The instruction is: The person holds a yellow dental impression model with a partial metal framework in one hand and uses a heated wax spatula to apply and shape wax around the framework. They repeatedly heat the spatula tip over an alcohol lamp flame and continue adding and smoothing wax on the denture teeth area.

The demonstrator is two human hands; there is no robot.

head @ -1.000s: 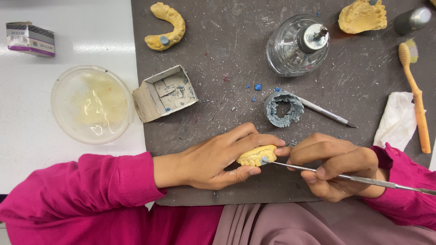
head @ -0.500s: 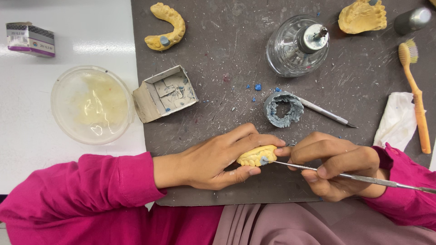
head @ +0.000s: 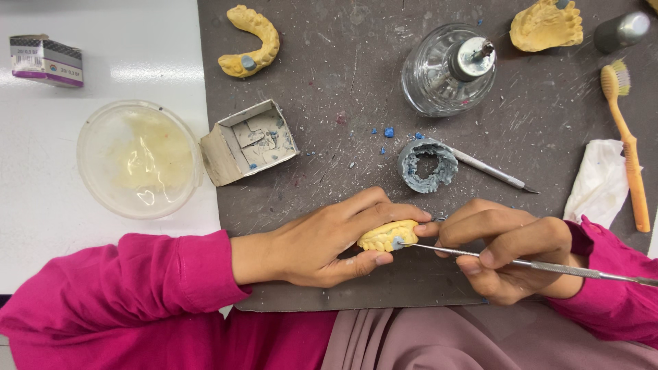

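Nearest to me, my left hand [head: 322, 243] is curling around a small yellow dental cast [head: 386, 235], fingers lying over its top and thumb pressing from below, so the cast is sitting just above the near edge of the dark work mat [head: 343, 137] on the tabletop [head: 103, 41]. My right hand [head: 510, 250] is gripping a thin metal carving tool [head: 534, 265] like a pen, its handle running off to the right past my pink sleeve [head: 617, 288], and its tip is touching a small blue spot on the cast's right end. The two hands are meeting at the cast, fingertips nearly touching.

A little farther out, a grey-blue ring of wax [head: 428, 164] is lying on the mat, with a second slim metal instrument [head: 493, 170] lying just beside it, pointing right. Small blue crumbs [head: 388, 131] are scattering the mat near it. To the left, an open grey cardboard box [head: 250, 140] is sitting at the mat's edge, and beside it, on the white tabletop, a round clear plastic bowl [head: 139, 159] is resting. At the right, a crumpled white tissue [head: 598, 181] is lying beside an orange toothbrush [head: 625, 147].

Farthest away, a glass spirit lamp [head: 449, 68] is standing with a metal cap, an arch-shaped yellow cast [head: 250, 41] is lying to its left, another yellow cast [head: 546, 26] is sitting at the top right, and a small printed box [head: 46, 60] is resting at the far left.
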